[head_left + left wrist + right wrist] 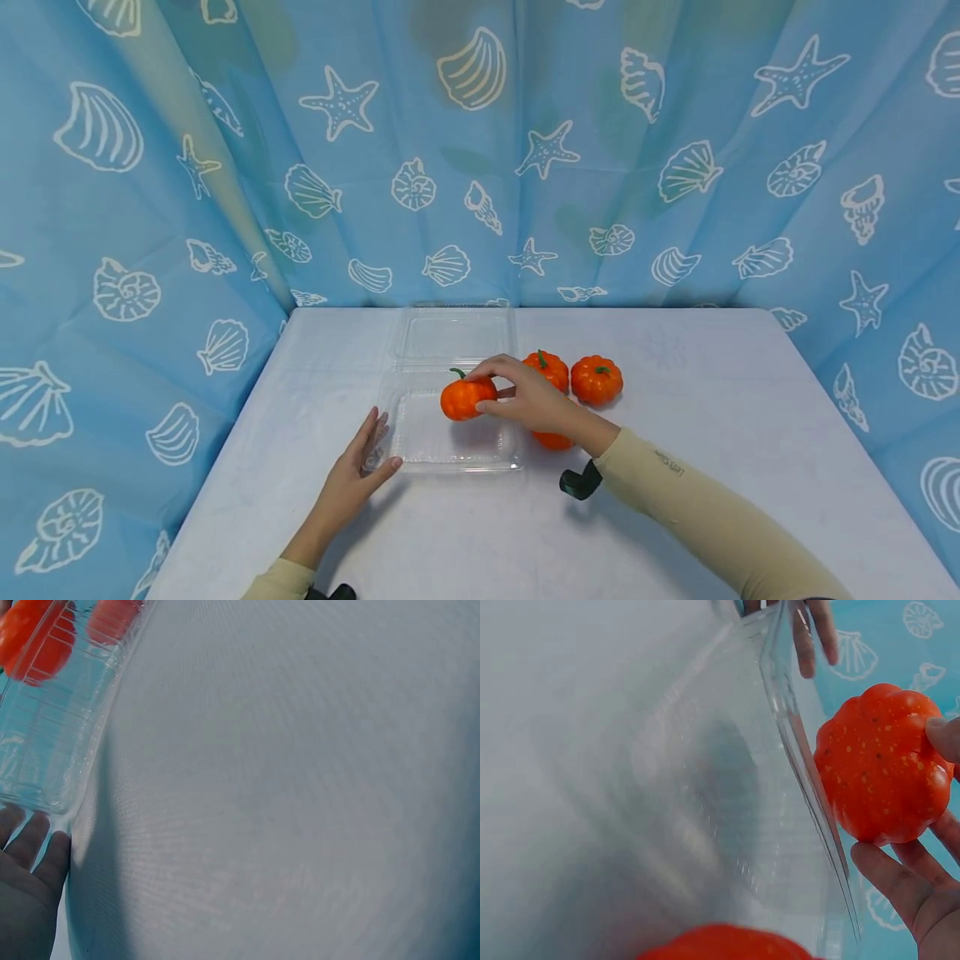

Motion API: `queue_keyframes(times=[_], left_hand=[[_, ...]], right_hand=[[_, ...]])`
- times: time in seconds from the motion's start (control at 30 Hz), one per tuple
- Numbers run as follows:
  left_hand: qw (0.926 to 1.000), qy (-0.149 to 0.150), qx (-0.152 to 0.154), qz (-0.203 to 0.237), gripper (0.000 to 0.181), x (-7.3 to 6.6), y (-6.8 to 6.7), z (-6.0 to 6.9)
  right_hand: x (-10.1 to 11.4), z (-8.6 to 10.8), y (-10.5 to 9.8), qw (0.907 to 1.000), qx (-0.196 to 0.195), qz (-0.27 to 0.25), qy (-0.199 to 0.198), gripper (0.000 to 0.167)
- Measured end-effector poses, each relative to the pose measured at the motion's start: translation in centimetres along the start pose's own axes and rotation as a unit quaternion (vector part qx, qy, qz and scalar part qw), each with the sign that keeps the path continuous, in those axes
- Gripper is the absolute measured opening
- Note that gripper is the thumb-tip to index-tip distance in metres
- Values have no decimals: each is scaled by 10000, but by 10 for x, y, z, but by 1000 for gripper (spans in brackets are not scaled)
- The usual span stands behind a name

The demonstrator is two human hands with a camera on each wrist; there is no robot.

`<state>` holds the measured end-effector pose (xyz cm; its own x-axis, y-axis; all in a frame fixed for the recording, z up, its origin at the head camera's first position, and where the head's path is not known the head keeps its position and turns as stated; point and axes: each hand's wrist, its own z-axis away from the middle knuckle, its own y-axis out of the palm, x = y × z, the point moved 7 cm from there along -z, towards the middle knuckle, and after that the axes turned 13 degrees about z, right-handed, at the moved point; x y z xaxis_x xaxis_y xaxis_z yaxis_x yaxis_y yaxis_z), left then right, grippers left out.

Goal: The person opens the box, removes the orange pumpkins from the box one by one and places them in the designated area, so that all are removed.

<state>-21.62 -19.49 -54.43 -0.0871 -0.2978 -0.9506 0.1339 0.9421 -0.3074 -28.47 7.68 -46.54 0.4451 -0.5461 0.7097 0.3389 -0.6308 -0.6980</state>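
An orange toy pumpkin (459, 401) with a green stem is held in my right hand (528, 396), over the clear plastic clamshell box (420, 457). In the right wrist view, thumb and fingers pinch the sides of this pumpkin (881, 765), whose speckled underside shows. My left hand (348, 479) is at the box's left side, its fingers extended and the thumb near the front corner. The left wrist view has the fingers of the left hand (30, 862) at the end of the box (52, 750); whether they press on it is hard to tell.
To the right of the box are several more orange pumpkins; one (597, 380) stands at the back right and another (553, 440) is partly hidden under the right wrist. The box's lid (457, 333) lies opened toward the back edge. A shell-print curtain (480, 167) surrounds the white table (712, 417).
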Motion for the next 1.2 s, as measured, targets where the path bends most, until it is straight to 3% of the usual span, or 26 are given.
queue_keyframes(times=[0.23, 0.57, 0.77, 1.2], left_hand=[[10000, 33, 14, 51, 95, -1, -1, 0], [10000, 59, 24, 37, 94, -2, -1, 1], [10000, 38, -19, 43, 94, -3, -1, 0], [10000, -17, -17, 48, 91, -4, 0, 0]], right_hand=[[-8, 18, -22, 9993, -347, 139, 50, 38], [-20, 48, -58, 9950, -988, -111, 115, 39], [-31, 70, -79, 9901, -1316, 324, 359, 38], [-68, 121, -98, 9786, -1791, 629, 793, 45]])
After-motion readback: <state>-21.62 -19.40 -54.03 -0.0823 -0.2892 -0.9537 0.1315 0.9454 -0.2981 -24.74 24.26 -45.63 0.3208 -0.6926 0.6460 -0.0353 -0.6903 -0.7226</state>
